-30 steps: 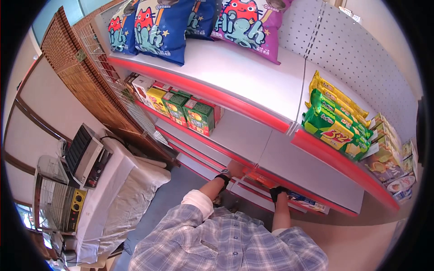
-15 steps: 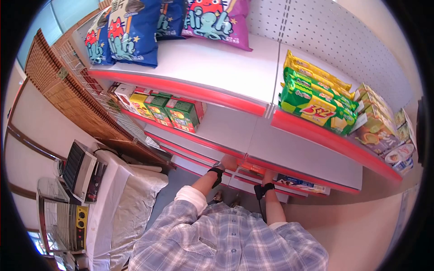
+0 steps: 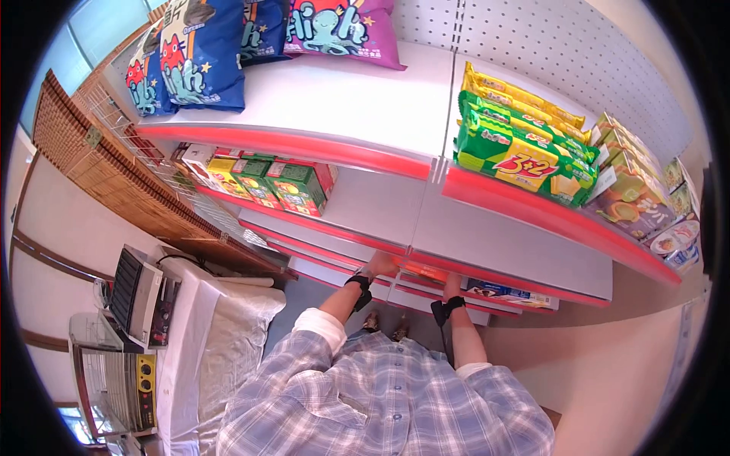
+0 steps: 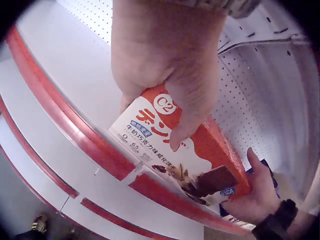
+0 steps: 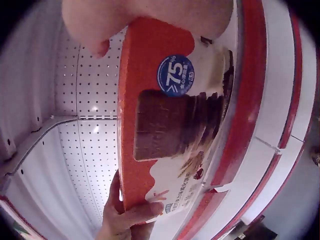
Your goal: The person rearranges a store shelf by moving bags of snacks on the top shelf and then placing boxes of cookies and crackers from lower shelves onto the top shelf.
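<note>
A red and white wafer box [image 4: 175, 145] with a chocolate picture stands at a lower shelf's front edge. In the left wrist view my left hand [image 4: 167, 65] grips one end, thumb across the printed face. My right hand [image 4: 255, 192] holds the opposite end. The right wrist view shows the same box [image 5: 165, 110] between my right hand [image 5: 150, 20] at the top and my left hand [image 5: 127, 217] at the bottom. From the head, my left hand [image 3: 382, 264] and right hand [image 3: 453, 285] reach under the upper shelves, around the red box [image 3: 423, 270].
Above are chip bags [image 3: 201, 61], green 3+2 biscuit packs [image 3: 525, 156] and boxes [image 3: 631, 190] on the top shelf [image 3: 342, 95]. Small green boxes [image 3: 295, 185] sit on the shelf below. Blue packages [image 3: 490, 289] lie right of my right hand. A cloth-covered table [image 3: 220, 327] with appliances stands left.
The head view has shifted, so the shelves sit further left and up. My right hand has moved left, nearer my left hand, and reaches further in at the red box.
</note>
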A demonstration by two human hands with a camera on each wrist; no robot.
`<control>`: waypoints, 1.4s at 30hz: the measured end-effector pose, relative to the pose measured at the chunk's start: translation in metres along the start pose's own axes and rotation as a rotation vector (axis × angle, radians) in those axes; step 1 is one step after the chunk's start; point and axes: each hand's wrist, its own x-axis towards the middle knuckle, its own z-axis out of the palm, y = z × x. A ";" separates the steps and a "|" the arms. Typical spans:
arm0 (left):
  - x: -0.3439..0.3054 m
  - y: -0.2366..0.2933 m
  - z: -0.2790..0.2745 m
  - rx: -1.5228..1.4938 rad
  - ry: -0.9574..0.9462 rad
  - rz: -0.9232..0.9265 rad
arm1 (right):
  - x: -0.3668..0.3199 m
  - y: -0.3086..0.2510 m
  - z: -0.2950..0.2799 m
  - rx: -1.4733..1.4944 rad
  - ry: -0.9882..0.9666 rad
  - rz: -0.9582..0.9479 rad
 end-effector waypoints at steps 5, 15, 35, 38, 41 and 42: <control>-0.011 0.020 -0.017 -0.065 0.003 -0.040 | -0.016 -0.010 0.015 0.386 0.069 -0.060; -0.031 0.020 -0.003 -0.591 0.171 -0.135 | 0.014 0.029 -0.022 0.086 -0.156 -0.081; 0.004 -0.040 -0.006 0.334 -0.309 -0.006 | -0.089 -0.142 0.001 -0.820 -0.447 -0.069; 0.008 -0.037 -0.014 0.363 -0.308 0.042 | -0.083 -0.128 -0.013 -1.037 -0.451 -0.601; -0.002 -0.022 -0.025 0.391 -0.258 0.023 | -0.065 -0.110 -0.013 -1.092 -0.352 -0.605; -0.007 -0.013 -0.030 0.401 -0.217 0.002 | -0.068 -0.116 -0.010 -1.094 -0.357 -0.607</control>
